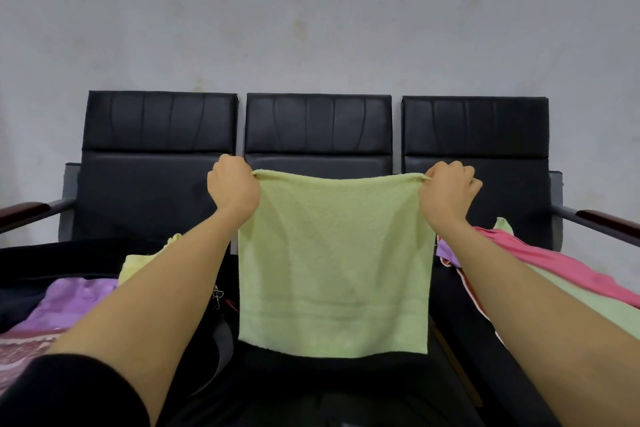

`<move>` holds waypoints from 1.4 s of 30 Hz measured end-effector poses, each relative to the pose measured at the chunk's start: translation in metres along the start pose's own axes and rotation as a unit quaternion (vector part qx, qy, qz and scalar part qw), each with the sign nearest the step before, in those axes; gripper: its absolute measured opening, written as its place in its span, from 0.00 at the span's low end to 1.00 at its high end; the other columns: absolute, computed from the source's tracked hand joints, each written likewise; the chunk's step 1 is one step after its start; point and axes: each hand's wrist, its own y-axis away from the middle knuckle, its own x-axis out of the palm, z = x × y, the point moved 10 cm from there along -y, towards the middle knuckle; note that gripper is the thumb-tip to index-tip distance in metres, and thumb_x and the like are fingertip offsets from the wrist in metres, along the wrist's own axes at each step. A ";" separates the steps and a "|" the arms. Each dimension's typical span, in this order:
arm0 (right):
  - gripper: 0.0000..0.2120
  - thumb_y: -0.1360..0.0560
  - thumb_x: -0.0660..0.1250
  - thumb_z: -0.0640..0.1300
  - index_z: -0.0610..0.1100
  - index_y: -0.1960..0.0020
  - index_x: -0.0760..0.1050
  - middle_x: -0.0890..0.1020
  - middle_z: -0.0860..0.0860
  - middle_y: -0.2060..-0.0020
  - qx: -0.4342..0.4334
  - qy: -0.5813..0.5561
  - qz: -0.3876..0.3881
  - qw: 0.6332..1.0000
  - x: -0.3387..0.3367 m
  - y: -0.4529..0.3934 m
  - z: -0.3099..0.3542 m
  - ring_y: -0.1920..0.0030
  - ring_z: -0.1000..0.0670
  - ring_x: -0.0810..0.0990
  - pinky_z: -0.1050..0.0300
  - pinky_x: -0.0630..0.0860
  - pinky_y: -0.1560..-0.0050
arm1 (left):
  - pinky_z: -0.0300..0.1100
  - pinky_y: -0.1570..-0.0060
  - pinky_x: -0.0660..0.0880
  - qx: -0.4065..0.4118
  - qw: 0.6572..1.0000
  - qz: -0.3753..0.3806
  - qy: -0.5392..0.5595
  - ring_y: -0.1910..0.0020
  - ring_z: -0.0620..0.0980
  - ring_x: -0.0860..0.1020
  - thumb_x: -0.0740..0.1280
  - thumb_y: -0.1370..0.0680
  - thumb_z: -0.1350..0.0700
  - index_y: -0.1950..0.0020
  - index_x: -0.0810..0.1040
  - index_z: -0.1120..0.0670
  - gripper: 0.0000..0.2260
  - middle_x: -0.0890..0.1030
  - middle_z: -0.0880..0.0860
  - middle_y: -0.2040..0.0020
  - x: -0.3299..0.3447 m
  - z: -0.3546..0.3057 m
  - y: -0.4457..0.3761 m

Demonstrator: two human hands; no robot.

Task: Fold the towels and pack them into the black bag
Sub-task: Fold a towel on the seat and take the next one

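Both hands are up in front of the bench (156, 191), holding the green towel (334, 263) stretched out by its top edge. The left hand (233, 189) is pinching the top-left corner, fingers curled round the hem. The right hand (446, 192) is pinching the top-right corner the same way. The towel is hanging flat and roughly square between them, top edge taut and slightly sagging in the middle, bottom edge hanging free over the middle seat; can't tell if it's touching the seat.

The black bag (69, 258) is sitting on the left seat, open, partly hidden behind the left forearm. A purple towel (69, 302) is lying in or on it, with a yellow towel (138, 265) just beside that, nearer the middle. Can't tell how neatly either one is folded. A patterned pink cloth (24, 350) is showing at the lower-left edge. A metal clip (217, 296) and a grey strap (221, 343) are hanging at the bag's right side.

On the right seat, a loose pile is lying behind the right forearm: a pink towel (540, 260) on top of a pale green towel (581, 298), with a bit of purple (446, 250) poking out at the near end.

A black sleeve (69, 392) is covering the left upper arm. A grey wall (311, 10) is standing behind the bench.
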 end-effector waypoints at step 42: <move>0.13 0.21 0.53 0.39 0.51 0.51 0.75 0.78 0.52 0.54 0.265 -0.609 0.153 0.732 0.174 -0.014 -0.018 0.56 0.52 0.76 0.56 0.72 0.57 | 0.51 0.43 0.69 -0.203 0.826 0.199 0.487 0.45 0.50 0.77 0.45 0.19 0.55 0.28 0.55 0.32 0.23 0.68 0.48 0.30 0.189 0.011 -0.003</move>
